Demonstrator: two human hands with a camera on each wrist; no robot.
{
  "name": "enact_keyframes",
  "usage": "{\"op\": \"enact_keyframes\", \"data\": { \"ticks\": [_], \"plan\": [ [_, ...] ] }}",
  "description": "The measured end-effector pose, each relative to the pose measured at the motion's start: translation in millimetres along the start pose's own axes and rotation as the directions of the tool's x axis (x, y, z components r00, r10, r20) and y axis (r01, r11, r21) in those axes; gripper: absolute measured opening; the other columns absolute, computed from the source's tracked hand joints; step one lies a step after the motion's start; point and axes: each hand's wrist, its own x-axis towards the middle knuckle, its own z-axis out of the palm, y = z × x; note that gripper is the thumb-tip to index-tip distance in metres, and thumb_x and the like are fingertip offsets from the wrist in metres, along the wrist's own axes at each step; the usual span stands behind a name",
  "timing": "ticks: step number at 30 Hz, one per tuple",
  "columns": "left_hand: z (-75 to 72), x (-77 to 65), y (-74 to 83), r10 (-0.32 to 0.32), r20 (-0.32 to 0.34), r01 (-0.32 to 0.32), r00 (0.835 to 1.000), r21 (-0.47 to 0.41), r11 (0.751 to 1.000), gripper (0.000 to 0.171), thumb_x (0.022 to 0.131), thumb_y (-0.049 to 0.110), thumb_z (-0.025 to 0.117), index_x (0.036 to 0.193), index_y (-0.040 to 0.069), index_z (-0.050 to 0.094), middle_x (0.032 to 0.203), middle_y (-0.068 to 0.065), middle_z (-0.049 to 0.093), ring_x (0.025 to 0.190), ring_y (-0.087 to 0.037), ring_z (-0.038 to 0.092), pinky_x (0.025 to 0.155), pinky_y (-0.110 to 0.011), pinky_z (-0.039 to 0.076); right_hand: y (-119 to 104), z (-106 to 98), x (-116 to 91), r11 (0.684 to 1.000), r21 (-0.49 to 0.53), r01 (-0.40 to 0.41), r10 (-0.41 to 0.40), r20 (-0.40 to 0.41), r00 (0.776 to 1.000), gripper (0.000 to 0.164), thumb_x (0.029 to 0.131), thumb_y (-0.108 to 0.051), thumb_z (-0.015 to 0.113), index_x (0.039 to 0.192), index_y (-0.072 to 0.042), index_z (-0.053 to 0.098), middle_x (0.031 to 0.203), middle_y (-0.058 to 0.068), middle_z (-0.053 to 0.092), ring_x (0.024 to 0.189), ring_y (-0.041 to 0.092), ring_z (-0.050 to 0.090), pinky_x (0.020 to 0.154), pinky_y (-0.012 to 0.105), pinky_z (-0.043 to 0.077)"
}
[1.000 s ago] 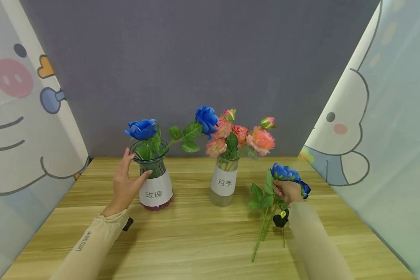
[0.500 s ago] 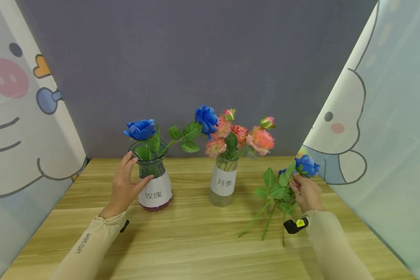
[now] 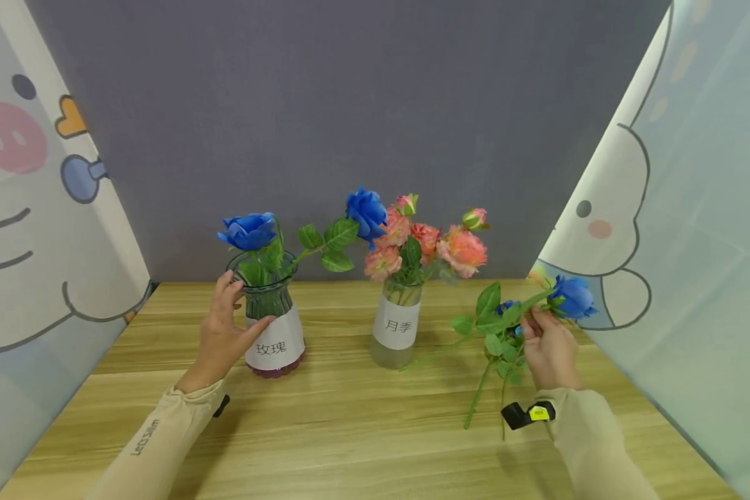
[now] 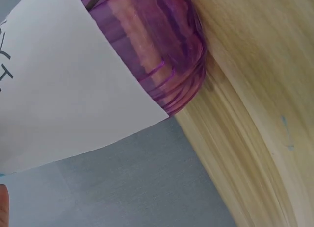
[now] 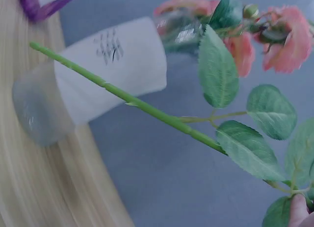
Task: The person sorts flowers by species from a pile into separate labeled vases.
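– Okay, stuck on picking flowers apart. Got a blue rose (image 3: 573,297) pinched in the right hand (image 3: 550,347), out between three and four o'clock. Any tips for doing that cleanly?

– Good spot to hold, just under the bloom. Probably lift before dragging sideways. See the leaves (image 5: 250,143) overlapping the loose stems (image 3: 478,396) in the head view? Likely to snag otherwise.

– And the left hand (image 3: 219,333)?

– Placed around the glass vase (image 3: 281,332) at eight o'clock, fingers up by the rim, thumb across the front. Really gripping or just resting? Can't tell from these views. Better stay gentle over there anyhow.

– Anything else to watch?

– Yep, mind the bare end of the held stem (image 5: 157,113). Points off toward nine o'clock, crossing in front of the clear vase (image 3: 396,340) at six o'clock. Touching? Can't tell. Tip that end up and go slow, to avoid brushing the coral flowers (image 3: 462,250).
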Motion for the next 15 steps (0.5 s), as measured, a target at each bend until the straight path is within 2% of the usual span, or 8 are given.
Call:
{"op": "enact_keyframes", "data": {
  "ticks": [3, 6, 9, 15],
  "plan": [
    [0.6, 0.2, 1.6, -0.018, 0.002, 0.018, 1.0, -0.006, 1.0, 0.076, 0.088, 0.057, 0.054, 0.128, -0.007, 0.044, 0.139, -0.031, 0.04, 0.09, -0.043, 0.061, 0.082, -0.009, 0.04, 6, -1, -4, 0.995, 0.099, 0.031, -0.03, -0.008, 1.0, 0.007, 0.098, 0.004, 0.042, 0.095, -0.002, 0.043, 0.089, 0.008, 0.043, 0.074, 0.016, 0.05, 0.078, 0.019, 0.048],
    [1.6, -0.2, 2.4, -0.026, 0.0, 0.026, 1.0, -0.011, 1.0, 0.076, 0.088, 0.058, 0.054, 0.127, -0.007, 0.044, 0.138, -0.032, 0.04, 0.089, -0.044, 0.062, 0.078, -0.01, 0.04, 14, -1, -8, 0.985, 0.161, 0.059, -0.058, -0.011, 0.998, 0.012, 0.097, 0.005, 0.042, 0.087, 0.0, 0.043, 0.082, 0.01, 0.044, 0.066, 0.019, 0.046, 0.063, 0.025, 0.048],
    [2.4, -0.9, 2.8, -0.026, -0.003, 0.026, 1.0, -0.005, 1.0, 0.075, 0.089, 0.057, 0.054, 0.126, -0.008, 0.043, 0.136, -0.034, 0.04, 0.089, -0.044, 0.062, 0.077, -0.009, 0.04, 23, 0, -13, 0.98, 0.182, 0.076, -0.077, -0.002, 0.997, 0.013, 0.097, 0.005, 0.043, 0.085, 0.002, 0.047, 0.082, 0.012, 0.047, 0.067, 0.02, 0.049, 0.064, 0.026, 0.052],
    [2.8, -1.8, 2.3, -0.03, -0.009, 0.03, 0.999, 0.005, 1.0, 0.074, 0.09, 0.055, 0.054, 0.126, -0.008, 0.042, 0.139, -0.032, 0.038, 0.087, -0.043, 0.062, 0.07, -0.019, 0.046, 44, 6, -22, 0.973, 0.221, 0.061, -0.062, -0.004, 0.998, 0.011, 0.097, 0.004, 0.046, 0.088, 0.001, 0.05, 0.083, 0.01, 0.047, 0.068, 0.019, 0.049, 0.06, 0.025, 0.052]
  ]
}}
